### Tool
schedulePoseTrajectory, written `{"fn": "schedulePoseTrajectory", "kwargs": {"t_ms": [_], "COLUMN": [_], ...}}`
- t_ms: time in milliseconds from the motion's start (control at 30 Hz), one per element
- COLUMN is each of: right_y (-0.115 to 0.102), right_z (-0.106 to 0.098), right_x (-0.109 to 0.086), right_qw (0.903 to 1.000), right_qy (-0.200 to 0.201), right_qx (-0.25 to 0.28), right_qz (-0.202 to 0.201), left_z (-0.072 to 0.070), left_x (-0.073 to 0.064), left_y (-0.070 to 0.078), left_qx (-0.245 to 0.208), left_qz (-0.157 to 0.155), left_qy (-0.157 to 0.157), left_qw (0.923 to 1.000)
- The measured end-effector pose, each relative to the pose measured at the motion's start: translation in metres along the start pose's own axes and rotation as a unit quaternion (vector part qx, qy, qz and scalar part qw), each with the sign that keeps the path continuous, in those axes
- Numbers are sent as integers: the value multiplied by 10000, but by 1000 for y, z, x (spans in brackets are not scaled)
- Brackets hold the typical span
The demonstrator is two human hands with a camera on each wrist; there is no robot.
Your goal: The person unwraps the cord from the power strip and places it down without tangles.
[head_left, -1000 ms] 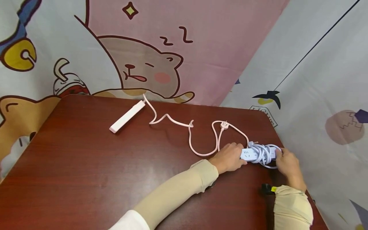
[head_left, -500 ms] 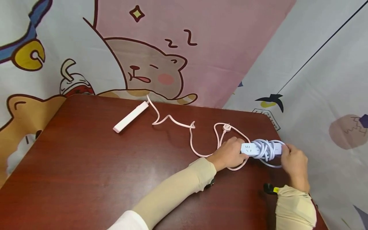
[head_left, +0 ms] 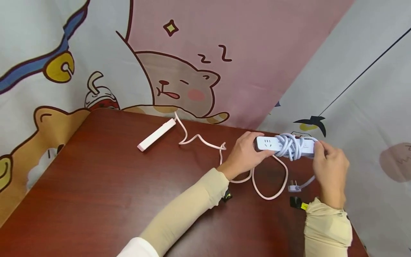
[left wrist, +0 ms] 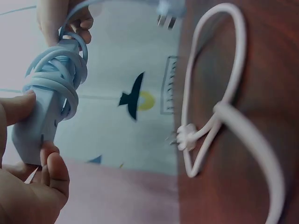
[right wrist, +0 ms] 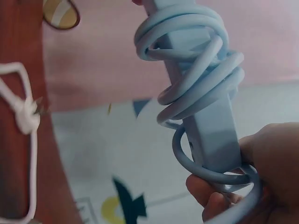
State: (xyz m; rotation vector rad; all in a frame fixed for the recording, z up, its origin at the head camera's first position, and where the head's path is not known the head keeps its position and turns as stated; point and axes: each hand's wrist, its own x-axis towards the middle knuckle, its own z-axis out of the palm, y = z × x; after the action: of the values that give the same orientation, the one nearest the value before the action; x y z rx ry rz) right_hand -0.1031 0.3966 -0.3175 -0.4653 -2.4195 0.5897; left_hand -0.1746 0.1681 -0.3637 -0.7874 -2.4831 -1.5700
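Observation:
A pale blue-white power strip (head_left: 267, 143) is held up between both hands above the table's right part. Its own cord (head_left: 290, 148) is wound round its middle in several loops. My left hand (head_left: 244, 151) grips the left end, thumb on the socket face and fingers behind, as the left wrist view shows with the strip (left wrist: 35, 123). My right hand (head_left: 331, 166) pinches the other end, where the cord leaves the strip (right wrist: 215, 140). From there a length of cord runs down to a plug (head_left: 294, 188) with its prongs showing.
A second, white power strip (head_left: 156, 135) lies at the back of the brown table (head_left: 122, 192). Its cord (head_left: 205, 142) snakes right across the top, ending in a white plug (left wrist: 188, 136), and loops beneath my hands. A patterned cloth (head_left: 257, 64) hangs behind and at the right.
Both hands have raised the wrapped power strip off the table, tilting its socket face toward the camera. Its plug end now dangles below the right hand. The white cord's loop has shifted nearer the front.

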Motion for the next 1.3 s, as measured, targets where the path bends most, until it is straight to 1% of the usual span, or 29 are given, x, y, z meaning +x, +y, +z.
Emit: {"fn": "schedulePoseTrajectory", "kwargs": {"t_ms": [67,100,200,267,333,400,467,500,567,633,700,800,867,967,1067,1133,1233,1300], "right_y": [-13,-20,-39,-52,-64,-75,-86,-92,-103,-114,-125,-139,-143,-148,-153,-156,-158,-158], "right_z": [4,6,9,10,11,15,22,26,36,45,54,65,68,72,75,77,80,83], "right_x": [1,2,4,5,5,3,-1,-2,-6,-10,-14,-20,-22,-23,-20,-16,-11,-10], "right_qw": [9996,9992,9978,9972,9973,9966,9955,9943,9904,9853,9787,9691,9617,9505,9417,9367,9327,9298], "right_qy": [120,149,104,8,-247,-464,-540,-551,-388,-225,-170,-92,-36,95,118,82,-13,-34], "right_qx": [100,131,246,288,377,429,462,539,676,812,976,1145,1240,1415,1533,1622,1733,1911], "right_qz": [-228,-338,-609,-683,-585,-531,-620,-733,-1140,-1488,-1796,-2183,-2443,-2765,-2992,-3101,-3162,-3146], "left_z": [-12,-18,-39,-53,-67,-81,-96,-104,-120,-136,-151,-170,-179,-192,-203,-210,-218,-221], "left_x": [1,1,2,2,2,1,-1,-3,-6,-11,-16,-26,-30,-33,-36,-38,-39,-40], "left_y": [-2,-3,-4,-4,-5,-7,-10,-12,-17,-24,-32,-47,-55,-66,-72,-76,-83,-87], "left_qx": [-28,-45,-144,-196,-222,-216,-273,-313,-386,-519,-693,-1062,-1240,-1376,-1418,-1441,-1419,-1417], "left_qz": [71,154,436,625,766,810,824,833,867,905,927,957,979,980,856,706,450,325], "left_qy": [201,302,623,777,886,998,1073,1124,1259,1331,1384,1391,1343,1232,1124,1066,1016,949], "left_qw": [9998,9994,9970,9948,9929,9915,9904,9897,9875,9856,9836,9799,9783,9779,9798,9813,9836,9848]}}
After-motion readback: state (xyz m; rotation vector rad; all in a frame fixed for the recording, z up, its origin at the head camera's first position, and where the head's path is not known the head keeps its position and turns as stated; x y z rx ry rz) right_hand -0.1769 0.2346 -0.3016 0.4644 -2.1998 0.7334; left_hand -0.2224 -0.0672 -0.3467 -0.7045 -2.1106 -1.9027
